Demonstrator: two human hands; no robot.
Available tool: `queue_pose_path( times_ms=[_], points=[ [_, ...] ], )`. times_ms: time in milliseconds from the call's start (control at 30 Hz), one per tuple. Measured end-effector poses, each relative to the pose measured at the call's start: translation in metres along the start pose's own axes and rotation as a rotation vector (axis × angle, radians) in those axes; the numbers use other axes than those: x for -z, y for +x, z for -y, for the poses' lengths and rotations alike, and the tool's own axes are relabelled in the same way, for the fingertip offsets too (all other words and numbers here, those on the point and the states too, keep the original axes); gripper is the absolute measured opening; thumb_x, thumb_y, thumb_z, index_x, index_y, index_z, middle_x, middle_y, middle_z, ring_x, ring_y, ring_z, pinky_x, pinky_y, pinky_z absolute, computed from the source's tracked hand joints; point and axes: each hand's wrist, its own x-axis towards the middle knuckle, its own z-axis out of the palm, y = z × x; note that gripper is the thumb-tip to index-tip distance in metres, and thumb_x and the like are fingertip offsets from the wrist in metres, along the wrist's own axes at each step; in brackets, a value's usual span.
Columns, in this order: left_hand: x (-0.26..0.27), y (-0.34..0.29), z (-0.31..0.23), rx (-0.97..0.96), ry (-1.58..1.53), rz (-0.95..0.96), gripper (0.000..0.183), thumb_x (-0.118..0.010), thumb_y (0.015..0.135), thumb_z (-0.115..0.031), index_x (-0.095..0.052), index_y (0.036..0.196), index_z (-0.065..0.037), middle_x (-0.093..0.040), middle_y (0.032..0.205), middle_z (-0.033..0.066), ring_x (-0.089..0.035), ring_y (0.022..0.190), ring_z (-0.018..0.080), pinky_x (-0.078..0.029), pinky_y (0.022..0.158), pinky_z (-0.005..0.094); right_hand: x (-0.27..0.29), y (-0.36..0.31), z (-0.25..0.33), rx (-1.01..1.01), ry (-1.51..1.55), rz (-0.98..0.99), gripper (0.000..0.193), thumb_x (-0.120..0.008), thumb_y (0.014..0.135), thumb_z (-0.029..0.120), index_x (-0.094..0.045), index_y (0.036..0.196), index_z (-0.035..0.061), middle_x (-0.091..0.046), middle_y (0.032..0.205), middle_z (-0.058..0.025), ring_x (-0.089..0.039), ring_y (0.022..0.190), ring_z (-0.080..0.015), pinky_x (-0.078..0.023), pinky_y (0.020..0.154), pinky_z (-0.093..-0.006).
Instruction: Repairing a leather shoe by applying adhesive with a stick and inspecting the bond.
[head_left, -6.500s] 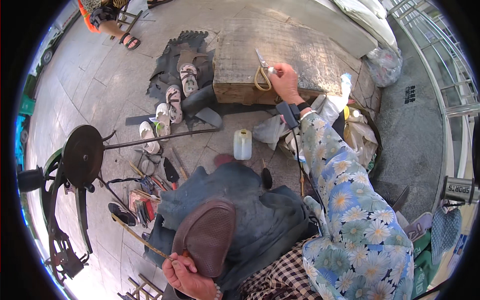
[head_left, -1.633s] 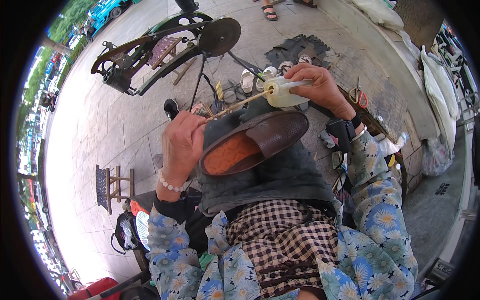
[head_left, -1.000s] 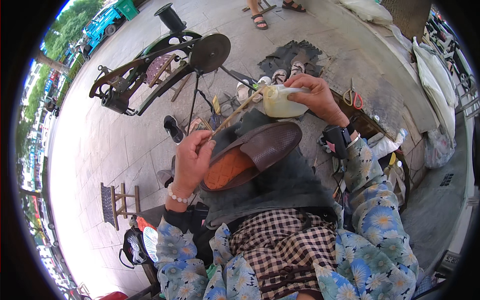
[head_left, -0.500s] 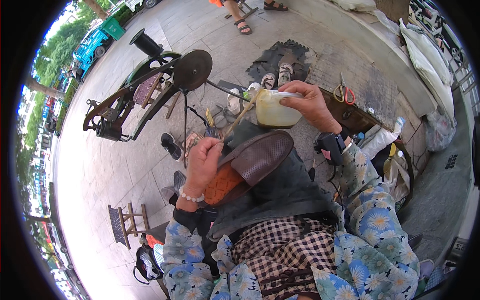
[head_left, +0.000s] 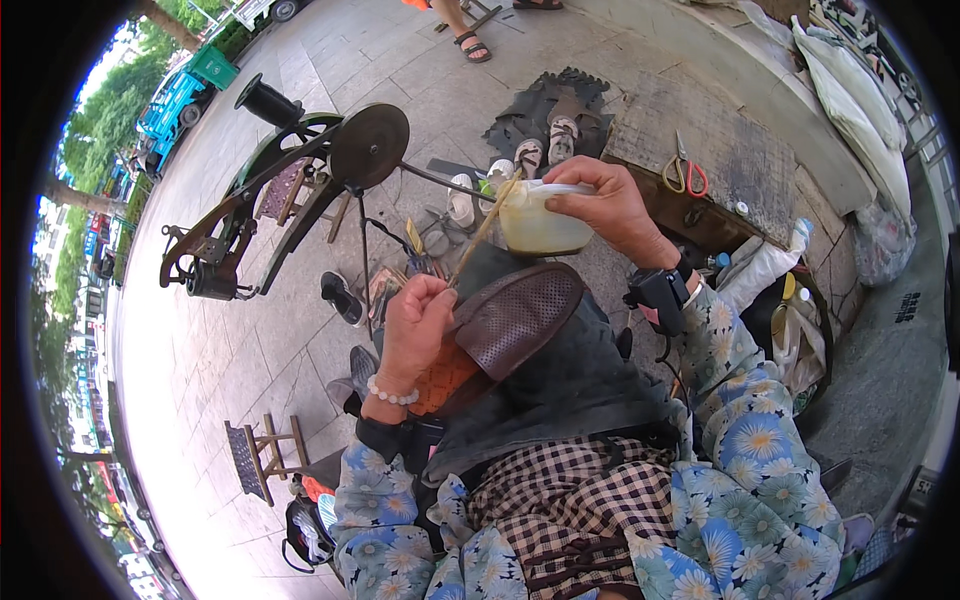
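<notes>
1. On the person's lap lay a dark cloth, and on it a brown shoe, its toe pointing away and to the right, its heel end partly hidden behind the left hand. It looked light to me, with a soft upper full of small holes; I'd have gripped it by the sole's edge rather than squash the toe.

2. Above the shoe, that left hand had thumb and fingers pinched together on the near end of a thin stick. The stick looked light and stiff, likely to snap if forced, and that near end seemed a sensible hold.

3. A little farther out, the right hand was curled around the upper part of a see-through plastic jug, holding it up near the toe. The stick's far end met the jug's mouth; how far in, I couldn't tell. With yellowish liquid inside, I judged it would slosh if tipped, and its thin walls might give, so the upper part seemed the safest grip.

4. Beyond stood a wooden box bearing scissors, with pale shoes on the ground to its left.

5. Farthest off was someone else's sandalled foot.
</notes>
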Motion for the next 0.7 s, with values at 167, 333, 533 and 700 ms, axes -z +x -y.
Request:
queue_pose_path(
  times_ms=[167,333,533,700],
  points=[
    [0.002,0.002,-0.003,0.064,0.071,0.083,0.013,-0.053,0.091,-0.012,-0.058,0.089,-0.001,-0.053,0.065,-0.0035,-0.046,0.056,0.0018,-0.035,0.052,0.0160,0.000,0.002,-0.001,0.016,0.001,-0.057,0.016,-0.070,0.072,0.003,-0.067,0.087,0.0001,-0.065,0.091,-0.0049,-0.059,0.085,-0.0109,-0.047,0.077,-0.0245],
    [0.012,-0.002,-0.018,0.032,-0.435,0.074,0.020,-0.047,0.096,-0.019,-0.057,0.091,-0.002,-0.048,0.062,-0.0010,-0.037,0.049,0.0038,-0.031,0.046,0.0182,0.027,0.007,-0.016,-0.219,0.207,-0.252,0.015,-0.070,0.072,0.002,-0.067,0.087,-0.0006,-0.065,0.080,-0.0043,-0.060,0.071,-0.0104,-0.048,0.065,-0.0234],
    [0.032,-0.018,-0.007,0.021,-0.762,-0.128,0.021,-0.047,0.097,-0.023,-0.054,0.092,-0.003,-0.046,0.062,0.0020,-0.036,0.047,0.0088,-0.030,0.044,0.0221,0.080,-0.009,-0.099,-0.506,0.052,-0.434,0.020,-0.072,0.071,0.000,-0.063,0.089,0.0007,-0.064,0.078,-0.0048,-0.061,0.068,-0.0136,-0.050,0.063,-0.0274],
    [0.032,-0.032,0.007,0.095,-0.849,-0.237,0.021,-0.045,0.097,-0.024,-0.052,0.096,-0.004,-0.044,0.065,0.0021,-0.036,0.048,0.0091,-0.031,0.044,0.0231,0.102,-0.040,-0.219,-0.732,-0.291,-0.565,0.017,-0.076,0.057,0.008,-0.065,0.070,0.0032,-0.061,0.065,-0.0019,-0.056,0.060,-0.0114,-0.046,0.058,-0.0275]
  ],
)
